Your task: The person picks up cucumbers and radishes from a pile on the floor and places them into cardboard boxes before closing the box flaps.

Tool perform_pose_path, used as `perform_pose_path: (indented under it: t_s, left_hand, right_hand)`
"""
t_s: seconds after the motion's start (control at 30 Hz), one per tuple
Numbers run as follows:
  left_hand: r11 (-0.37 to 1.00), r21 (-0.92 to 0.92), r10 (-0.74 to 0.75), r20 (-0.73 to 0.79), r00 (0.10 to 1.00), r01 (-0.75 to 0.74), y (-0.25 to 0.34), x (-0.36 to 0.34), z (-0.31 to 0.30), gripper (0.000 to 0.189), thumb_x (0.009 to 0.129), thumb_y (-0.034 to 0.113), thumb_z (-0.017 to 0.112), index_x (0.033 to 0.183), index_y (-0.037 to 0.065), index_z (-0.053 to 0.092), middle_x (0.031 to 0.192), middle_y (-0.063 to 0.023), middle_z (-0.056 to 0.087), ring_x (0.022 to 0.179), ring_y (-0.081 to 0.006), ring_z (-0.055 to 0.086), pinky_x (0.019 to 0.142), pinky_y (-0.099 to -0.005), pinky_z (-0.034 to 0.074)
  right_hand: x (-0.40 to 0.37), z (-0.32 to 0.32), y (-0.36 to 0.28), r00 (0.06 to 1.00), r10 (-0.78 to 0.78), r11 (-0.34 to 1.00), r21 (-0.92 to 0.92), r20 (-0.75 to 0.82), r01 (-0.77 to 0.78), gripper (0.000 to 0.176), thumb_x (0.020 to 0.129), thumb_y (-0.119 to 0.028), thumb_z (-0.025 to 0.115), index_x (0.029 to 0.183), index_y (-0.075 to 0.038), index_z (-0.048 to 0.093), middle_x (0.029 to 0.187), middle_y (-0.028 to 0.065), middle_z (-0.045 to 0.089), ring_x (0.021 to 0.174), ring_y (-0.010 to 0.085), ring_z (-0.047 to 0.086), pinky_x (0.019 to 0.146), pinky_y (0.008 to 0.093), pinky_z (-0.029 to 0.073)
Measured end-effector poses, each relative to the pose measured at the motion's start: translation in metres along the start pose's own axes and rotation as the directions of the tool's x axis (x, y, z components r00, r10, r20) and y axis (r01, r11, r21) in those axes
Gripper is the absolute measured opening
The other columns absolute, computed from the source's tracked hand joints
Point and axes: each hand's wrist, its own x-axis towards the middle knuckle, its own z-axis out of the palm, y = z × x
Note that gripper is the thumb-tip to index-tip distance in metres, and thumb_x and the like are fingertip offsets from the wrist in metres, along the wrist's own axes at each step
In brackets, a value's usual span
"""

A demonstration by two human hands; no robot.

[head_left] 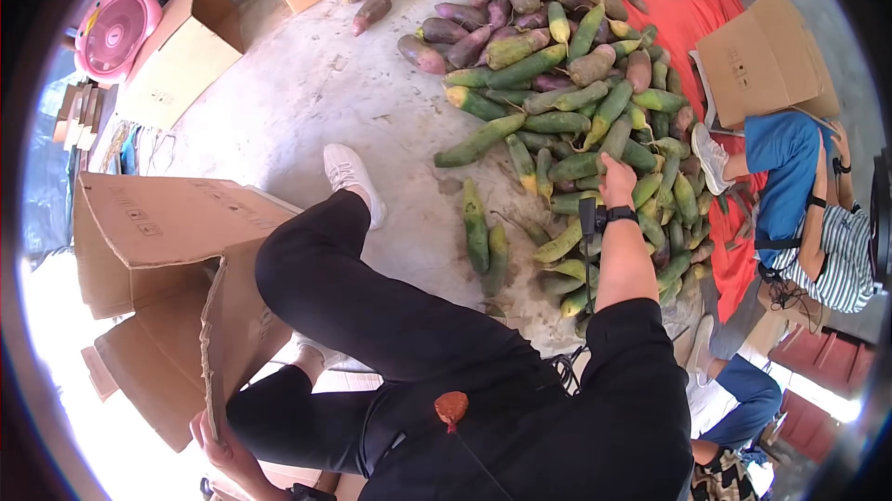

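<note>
A large heap of green radishes lies on the concrete floor, with purple-skinned radishes at its far side. My right hand reaches into the heap, its fingers closed around the near end of a green radish. At the lower left, my left hand grips the edge of an open cardboard box standing beside my leg. The box's flaps are spread, and its bottom is partly hidden.
Red sheeting runs under the heap's far right side. Another person sits there beside a cardboard box. More cardboard boxes and a pink fan stand at the upper left. Two loose radishes lie near my knee.
</note>
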Motion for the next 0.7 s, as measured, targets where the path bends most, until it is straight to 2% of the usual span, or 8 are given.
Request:
perform_pose_path:
  t_s: [0.03,0.1,0.13,0.23,0.37,0.53,0.6,0.7]
  left_hand:
    - [1.000,0.002,-0.007,-0.004,1.000,0.007,0.000,0.000,0.000,0.015,0.087,0.000,0.054,0.099,-0.001,0.062,0.089,-0.0115,0.056,0.083,-0.0233,0.057,0.074,-0.0316,0.044]
    - [1.000,-0.015,-0.010,0.009,1.000,0.010,0.001,0.001,-0.001,0.014,0.086,-0.002,0.054,0.098,-0.001,0.062,0.087,-0.0122,0.056,0.082,-0.0239,0.057,0.073,-0.0320,0.045]
    - [1.000,-0.010,-0.019,0.002,1.000,0.019,0.002,0.001,-0.002,0.014,0.086,-0.002,0.054,0.098,-0.001,0.062,0.087,-0.0122,0.056,0.082,-0.0239,0.057,0.073,-0.0320,0.045]
    - [0.999,-0.030,0.013,-0.006,1.000,-0.013,0.007,0.003,-0.002,0.016,0.085,-0.003,0.055,0.098,-0.001,0.062,0.087,-0.0135,0.057,0.081,-0.0258,0.057,0.072,-0.0328,0.045]
    - [0.997,-0.071,0.002,-0.017,1.000,-0.003,0.016,0.004,-0.004,0.020,0.080,-0.006,0.055,0.099,-0.001,0.062,0.088,-0.0162,0.058,0.083,-0.0304,0.058,0.073,-0.0350,0.046]
    - [0.998,-0.028,-0.053,-0.018,0.998,0.052,0.025,0.002,-0.012,0.027,0.074,-0.009,0.055,0.099,0.000,0.062,0.092,-0.0167,0.058,0.085,-0.0343,0.058,0.076,-0.0385,0.046]
    - [0.998,0.063,0.002,-0.044,0.999,0.000,0.029,0.003,-0.010,0.019,0.079,-0.005,0.056,0.097,-0.001,0.062,0.089,-0.0153,0.058,0.082,-0.0313,0.057,0.073,-0.0362,0.045]
    - [1.000,0.021,-0.022,-0.052,0.998,0.023,0.030,-0.001,-0.007,0.020,0.078,-0.006,0.056,0.097,-0.001,0.062,0.089,-0.0154,0.058,0.083,-0.0319,0.057,0.075,-0.0371,0.045]
  right_hand:
    - [-0.001,0.000,0.007,1.000,-0.004,1.000,-0.003,0.007,0.004,0.047,0.079,-0.028,0.071,0.114,-0.001,0.055,0.099,0.0084,0.062,0.081,0.0199,0.058,0.066,0.0371,0.043]
    - [-0.004,0.003,0.023,0.967,0.125,0.891,0.404,0.223,-0.208,0.034,0.081,-0.030,0.071,0.102,-0.007,0.058,0.091,0.0039,0.059,0.080,0.0173,0.056,0.066,0.0350,0.042]
    - [-0.011,0.003,0.027,0.932,0.174,0.826,0.467,0.318,-0.314,0.026,0.081,-0.031,0.071,0.096,-0.013,0.059,0.084,0.0026,0.058,0.080,0.0186,0.055,0.071,0.0342,0.045]
    - [-0.046,0.008,0.044,0.899,0.061,0.794,0.524,0.434,-0.307,0.024,0.083,-0.029,0.069,0.097,-0.012,0.060,0.088,0.0021,0.060,0.084,0.0183,0.056,0.074,0.0341,0.047]
    - [-0.107,0.029,0.035,0.788,-0.054,0.890,0.387,0.613,-0.240,0.020,0.088,-0.026,0.062,0.101,-0.011,0.059,0.091,0.0011,0.063,0.081,0.0130,0.058,0.070,0.0312,0.048]
    - [-0.213,0.080,-0.040,0.523,-0.217,0.947,0.307,0.824,-0.091,0.031,0.091,-0.020,0.056,0.117,-0.005,0.054,0.104,0.0034,0.062,0.089,0.0145,0.057,0.075,0.0304,0.047]
    - [-0.259,0.100,-0.076,0.356,-0.304,0.948,0.319,0.884,0.017,0.042,0.090,-0.020,0.056,0.127,-0.003,0.048,0.111,0.0040,0.060,0.095,0.0134,0.056,0.079,0.0310,0.046]
    - [-0.337,0.123,-0.127,0.083,-0.387,0.913,0.369,0.918,0.173,0.055,0.087,-0.024,0.058,0.133,0.002,0.042,0.114,0.0034,0.058,0.099,0.0109,0.054,0.081,0.0275,0.044]
